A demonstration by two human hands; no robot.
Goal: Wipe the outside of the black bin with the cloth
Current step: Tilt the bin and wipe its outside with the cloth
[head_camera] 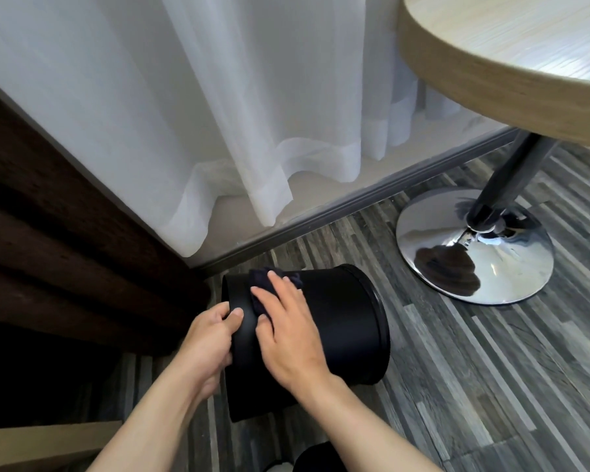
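Note:
The black bin [341, 321] lies tilted on its side on the striped grey floor, its rim toward the right. My left hand [210, 338] grips the bin's left end, thumb on top. My right hand [286, 328] lies flat on the bin's side with fingers spread, pressing a dark cloth [269, 281] against it. Only the cloth's far part shows beyond my fingertips; the rest is hidden under my palm.
A sheer white curtain [218, 114] hangs behind the bin down to a grey skirting strip. Dark brown wooden panelling [48, 233] stands to the left. A round wooden table [511, 49] on a chrome pedestal base [474, 247] stands at the right.

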